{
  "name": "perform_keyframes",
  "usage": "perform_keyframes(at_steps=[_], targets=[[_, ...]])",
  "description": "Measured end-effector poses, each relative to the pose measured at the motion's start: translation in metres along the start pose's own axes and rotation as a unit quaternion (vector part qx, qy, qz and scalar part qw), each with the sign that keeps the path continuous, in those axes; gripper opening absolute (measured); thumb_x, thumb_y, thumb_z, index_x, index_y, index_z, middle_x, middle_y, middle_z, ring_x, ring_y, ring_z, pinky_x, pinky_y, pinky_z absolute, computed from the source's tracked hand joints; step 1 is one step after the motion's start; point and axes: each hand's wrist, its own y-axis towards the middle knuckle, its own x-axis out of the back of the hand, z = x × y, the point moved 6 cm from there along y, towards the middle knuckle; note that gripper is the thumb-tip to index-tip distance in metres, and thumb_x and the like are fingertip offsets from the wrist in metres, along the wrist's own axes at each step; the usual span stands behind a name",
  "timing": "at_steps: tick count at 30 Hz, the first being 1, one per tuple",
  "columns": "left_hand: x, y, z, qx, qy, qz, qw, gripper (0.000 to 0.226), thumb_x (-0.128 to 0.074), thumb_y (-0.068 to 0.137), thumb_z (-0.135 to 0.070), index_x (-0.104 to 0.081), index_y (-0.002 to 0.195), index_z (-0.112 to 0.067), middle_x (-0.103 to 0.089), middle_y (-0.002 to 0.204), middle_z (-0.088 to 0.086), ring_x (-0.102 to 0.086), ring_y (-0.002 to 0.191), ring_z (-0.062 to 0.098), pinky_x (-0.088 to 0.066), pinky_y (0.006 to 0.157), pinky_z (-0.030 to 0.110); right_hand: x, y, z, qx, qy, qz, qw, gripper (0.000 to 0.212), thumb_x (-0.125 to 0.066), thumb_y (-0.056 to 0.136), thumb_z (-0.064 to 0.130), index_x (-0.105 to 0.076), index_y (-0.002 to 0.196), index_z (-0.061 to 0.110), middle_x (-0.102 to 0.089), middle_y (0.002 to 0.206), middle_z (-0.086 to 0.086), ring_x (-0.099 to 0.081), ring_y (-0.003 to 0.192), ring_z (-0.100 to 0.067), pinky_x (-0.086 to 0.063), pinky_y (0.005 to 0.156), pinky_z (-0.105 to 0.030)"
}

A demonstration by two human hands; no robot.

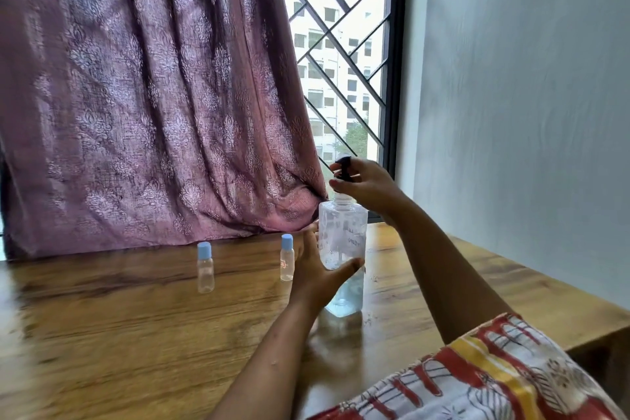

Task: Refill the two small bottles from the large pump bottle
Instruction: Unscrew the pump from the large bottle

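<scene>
A large clear pump bottle (344,235) stands upright on the wooden table (136,334), partly filled with clear liquid. My left hand (317,269) wraps around its body from the left. My right hand (366,186) grips the black pump head (342,167) at the top. Two small clear bottles with blue caps stand upright to the left: one (205,268) farther left, the other (286,262) just beside my left hand. Both small bottles look empty and capped.
A purple patterned curtain (153,95) hangs along the table's far edge, touching it behind the bottles. A barred window (341,61) and a pale wall (511,95) lie to the right. The table's right edge (562,297) runs near my right arm.
</scene>
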Motion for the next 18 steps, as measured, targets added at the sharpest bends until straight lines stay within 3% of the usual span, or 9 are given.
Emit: perform_keyframes(at_steps=[5, 10, 14, 16, 18], targets=[[0.001, -0.001, 0.002, 0.003, 0.023, 0.002, 1.0, 0.102, -0.072, 0.053, -0.068, -0.028, 0.137, -0.031, -0.051, 0.136, -0.003, -0.053, 0.121, 0.016, -0.046, 0.102, 0.041, 0.024, 0.011, 0.029, 0.037, 0.047, -0.064, 0.996, 0.03, -0.066, 0.084, 0.008, -0.06, 0.114, 0.005, -0.064, 0.102, -0.009, -0.063, 0.093, -0.021, -0.051, 0.093, -0.037], [0.004, -0.002, 0.003, 0.008, 0.043, 0.01, 0.999, 0.099, -0.071, 0.06, -0.069, -0.027, 0.141, -0.031, -0.049, 0.139, -0.007, -0.051, 0.123, 0.015, -0.045, 0.101, 0.039, 0.056, 0.021, 0.073, 0.084, 0.096, -0.131, 0.983, 0.026, -0.067, 0.082, 0.005, -0.06, 0.106, 0.012, -0.063, 0.093, -0.004, -0.059, 0.089, -0.018, -0.051, 0.095, -0.043], [0.008, -0.009, 0.006, 0.011, 0.09, 0.009, 0.996, 0.099, -0.061, 0.061, -0.078, -0.027, 0.142, -0.03, -0.048, 0.138, -0.002, -0.048, 0.125, 0.019, -0.044, 0.098, 0.037, 0.081, 0.021, 0.104, 0.119, 0.117, -0.14, 0.976, 0.03, -0.064, 0.084, 0.0, -0.057, 0.114, 0.0, -0.06, 0.091, -0.004, -0.058, 0.089, -0.017, -0.051, 0.087, -0.026], [0.01, -0.013, 0.005, 0.013, 0.123, 0.014, 0.992, 0.1, -0.059, 0.065, -0.073, -0.022, 0.146, -0.027, -0.038, 0.146, 0.002, -0.039, 0.132, 0.021, -0.04, 0.102, 0.038, 0.095, 0.015, 0.116, 0.135, 0.13, -0.157, 0.97, 0.028, -0.064, 0.084, 0.001, -0.058, 0.11, 0.005, -0.059, 0.091, -0.005, -0.057, 0.087, -0.016, -0.05, 0.083, -0.022], [0.013, -0.016, 0.006, 0.021, 0.148, 0.018, 0.989, 0.103, -0.055, 0.065, -0.074, -0.015, 0.148, -0.027, -0.026, 0.154, 0.002, -0.028, 0.14, 0.023, -0.035, 0.109, 0.043, 0.11, 0.009, 0.12, 0.151, 0.137, -0.193, 0.96, 0.026, -0.067, 0.081, 0.005, -0.059, 0.104, 0.013, -0.062, 0.089, 0.001, -0.059, 0.086, -0.014, -0.049, 0.089, -0.027]])
